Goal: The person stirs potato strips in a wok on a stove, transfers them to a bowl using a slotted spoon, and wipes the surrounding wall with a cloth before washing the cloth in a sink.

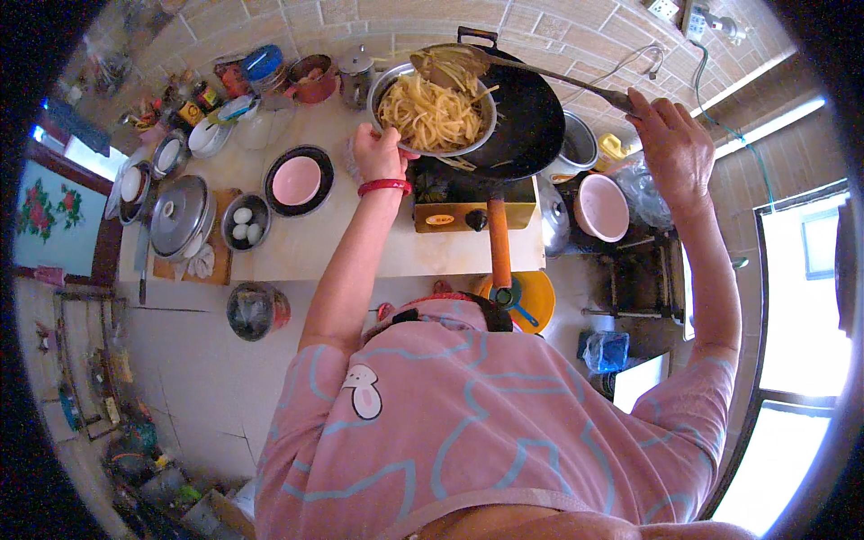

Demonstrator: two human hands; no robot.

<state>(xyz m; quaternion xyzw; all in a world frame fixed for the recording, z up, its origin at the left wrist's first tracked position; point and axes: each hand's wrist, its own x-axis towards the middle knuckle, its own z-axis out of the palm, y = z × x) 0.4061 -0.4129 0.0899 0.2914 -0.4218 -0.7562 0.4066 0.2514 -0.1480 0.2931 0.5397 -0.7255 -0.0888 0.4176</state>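
My left hand [381, 152] grips the near-left rim of a metal bowl [487, 139], which overlaps the left part of a black wok [533, 115]. Pale yellow strips of food [432, 115] are heaped in the bowl. A long-handled ladle or spatula [560, 74] is in my right hand [671, 138], up at the right. Its broad head rests over the far side of the heap, with some strips on it. The wok sits on a gas stove [445, 217], its wooden handle [498, 243] pointing towards me. A few strips hang below the bowl's near rim.
Left on the counter [324, 250] are a pink bowl [297, 181], a bowl with several eggs [246, 226], a lidded pot [181, 214] and a knife [142, 256]. A pink basin [603, 208] stands right of the stove. On the floor is a bin [251, 312].
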